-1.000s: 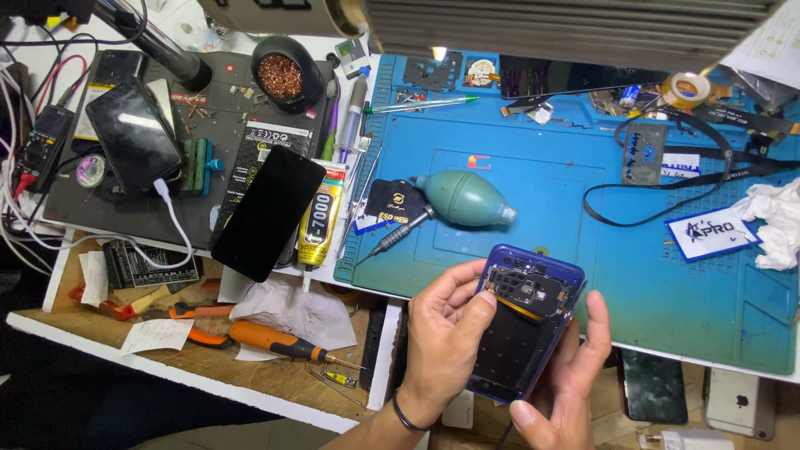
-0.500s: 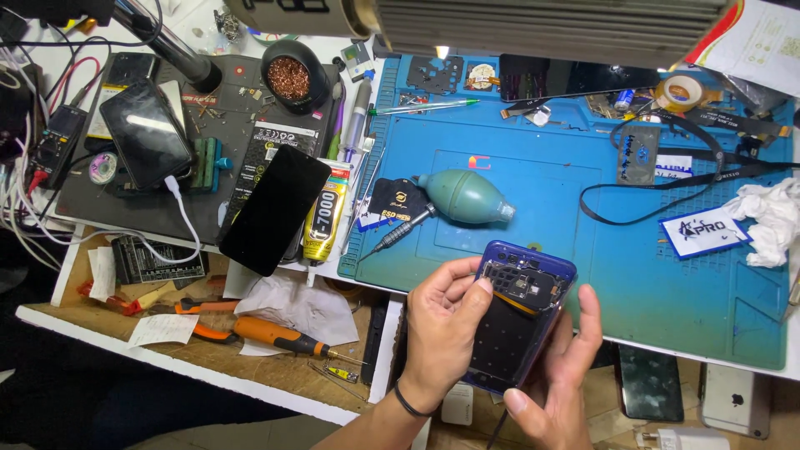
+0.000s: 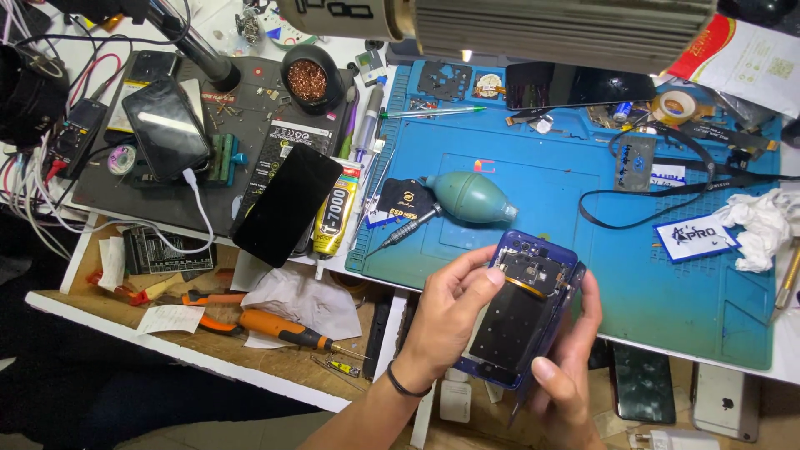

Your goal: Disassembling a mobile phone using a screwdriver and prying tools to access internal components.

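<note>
- Left hand [image 3: 446,321] grips the opened blue phone [image 3: 521,312] along its left edge, thumb tip pressed onto the upper inside near the camera module; a dark band sits on that wrist.
- Right hand [image 3: 571,367] cups the phone from the right and below, thumb on the lower right edge, fingers wrapped behind, so both hands are closed on it.
- Compared with a second ago, the phone has tilted a little more upright and the right thumb has slid lower on the edge; the left thumb has stayed at the top.
- That small shift suggests the person is working the back shell loose or checking its seam, not setting it down.
- The phone is held in the air over the near edge of the blue mat [image 3: 667,275], apart from the green air blower [image 3: 471,197] and the black precision screwdriver [image 3: 400,229] lying on it.
- An orange-handled screwdriver [image 3: 279,329] rests untouched on the table to the left.
</note>
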